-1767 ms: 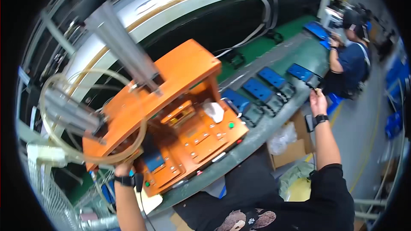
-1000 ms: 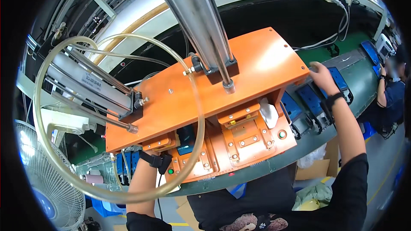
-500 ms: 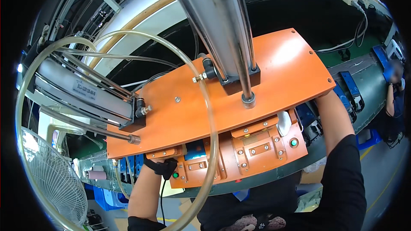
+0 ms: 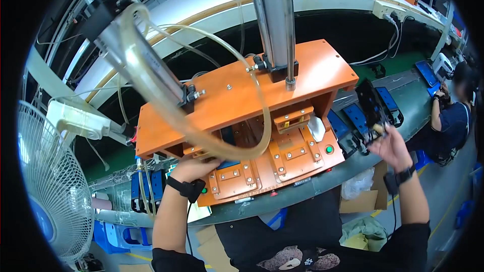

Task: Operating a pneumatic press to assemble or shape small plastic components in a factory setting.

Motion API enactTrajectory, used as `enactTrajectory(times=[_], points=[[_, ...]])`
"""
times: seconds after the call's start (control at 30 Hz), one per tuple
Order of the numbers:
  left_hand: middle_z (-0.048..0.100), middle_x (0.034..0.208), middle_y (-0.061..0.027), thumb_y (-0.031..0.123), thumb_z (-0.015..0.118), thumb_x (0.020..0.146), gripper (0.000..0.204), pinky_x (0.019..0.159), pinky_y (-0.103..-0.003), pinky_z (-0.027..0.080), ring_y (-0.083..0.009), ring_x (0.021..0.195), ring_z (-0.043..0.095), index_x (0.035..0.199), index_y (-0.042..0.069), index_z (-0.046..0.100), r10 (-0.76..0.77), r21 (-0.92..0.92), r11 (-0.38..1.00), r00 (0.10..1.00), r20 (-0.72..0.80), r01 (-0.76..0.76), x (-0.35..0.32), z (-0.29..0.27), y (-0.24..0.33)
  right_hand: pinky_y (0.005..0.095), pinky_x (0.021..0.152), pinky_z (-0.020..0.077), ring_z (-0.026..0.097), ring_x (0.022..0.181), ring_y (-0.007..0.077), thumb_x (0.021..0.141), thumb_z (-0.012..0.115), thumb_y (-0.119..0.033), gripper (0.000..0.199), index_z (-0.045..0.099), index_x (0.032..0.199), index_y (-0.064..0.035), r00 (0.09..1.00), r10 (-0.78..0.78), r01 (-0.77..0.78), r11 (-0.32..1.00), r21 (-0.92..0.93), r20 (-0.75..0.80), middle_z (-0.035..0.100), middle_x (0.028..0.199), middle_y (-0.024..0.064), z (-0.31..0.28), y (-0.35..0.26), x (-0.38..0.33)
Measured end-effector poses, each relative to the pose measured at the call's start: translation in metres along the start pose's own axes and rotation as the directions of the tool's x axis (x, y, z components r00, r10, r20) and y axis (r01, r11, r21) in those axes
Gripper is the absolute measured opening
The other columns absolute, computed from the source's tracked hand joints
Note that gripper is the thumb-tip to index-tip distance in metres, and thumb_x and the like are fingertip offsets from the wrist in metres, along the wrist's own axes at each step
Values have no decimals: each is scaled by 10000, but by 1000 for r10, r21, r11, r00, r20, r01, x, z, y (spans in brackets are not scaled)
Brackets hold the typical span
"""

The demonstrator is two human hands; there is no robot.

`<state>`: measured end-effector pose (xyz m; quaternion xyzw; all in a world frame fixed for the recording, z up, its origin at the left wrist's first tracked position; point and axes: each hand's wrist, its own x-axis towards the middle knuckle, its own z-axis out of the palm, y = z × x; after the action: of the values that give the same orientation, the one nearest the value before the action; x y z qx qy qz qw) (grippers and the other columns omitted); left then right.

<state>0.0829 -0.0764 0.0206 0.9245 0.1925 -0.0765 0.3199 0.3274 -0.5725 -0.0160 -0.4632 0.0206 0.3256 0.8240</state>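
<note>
An orange press (image 4: 302,78) with two upright air cylinders stands in front of me. My left hand (image 4: 195,167) reaches under its left side, beside a blue panel (image 4: 230,164) in the left fixture. The fingertips meet the panel's edge but are mostly hidden, so I cannot tell their grip. To the right of the press, my right hand (image 4: 390,148) is closed on a black plastic housing (image 4: 369,102), raised and tilted above the bench. The right fixture (image 4: 295,157) holds no panel and has a white piece (image 4: 316,128) at its side.
More blue-and-black housings (image 4: 354,117) lie along the green bench (image 4: 411,106) on the right, others at left. A clear hose (image 4: 201,143) loops across the press front. A white fan (image 4: 53,181) stands left. A co-worker (image 4: 448,121) sits at far right.
My right hand has come out from behind the press's right end and now lifts a black housing. My left hand shows more at the left fixture. The view has shifted back.
</note>
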Motion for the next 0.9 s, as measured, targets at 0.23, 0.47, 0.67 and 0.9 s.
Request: enactTrajectory(times=[0.23, 0.47, 0.67, 0.9], points=[[556, 1302, -177, 73, 683, 815, 460, 1042, -392, 401, -329, 1238, 507, 1260, 28, 572, 444, 157, 890, 737, -509, -428, -80, 28, 0, 661, 1002, 411, 568, 1161, 449, 692, 762, -87, 873, 317, 1433, 38, 899, 62, -114, 989, 95, 433, 544, 1298, 273, 29, 104, -113], [390, 1449, -245, 539, 867, 634, 1037, 1124, -541, 305, -456, 1353, 373, 1415, 32, 410, 702, 58, 711, 702, -120, -701, -154, 89, 69, 526, 1098, 371, 522, 1261, 285, 840, 722, -169, 794, 271, 1475, -12, 522, 296, -505, 863, 10, 800, 495, 1376, 171, 135, 215, -77], [607, 1188, -192, 70, 809, 719, 683, 963, -411, 469, -376, 1115, 588, 1331, 26, 509, 588, 31, 778, 710, -388, -627, -136, 82, 39, 423, 1077, 407, 519, 1283, 294, 935, 627, -195, 658, 292, 1484, -57, 523, 257, -404, 914, -28, 813, 513, 1392, 152, 195, 233, -48], [598, 1228, -175, 32, 766, 708, 614, 994, -409, 452, -371, 1164, 535, 1284, 32, 553, 601, 312, 796, 737, -309, -519, -78, 36, 17, 339, 961, 486, 595, 1149, 215, 1006, 504, -155, 467, 399, 1445, -33, 713, 251, -201, 968, -152, 655, 570, 1326, 143, 157, 233, -56]])
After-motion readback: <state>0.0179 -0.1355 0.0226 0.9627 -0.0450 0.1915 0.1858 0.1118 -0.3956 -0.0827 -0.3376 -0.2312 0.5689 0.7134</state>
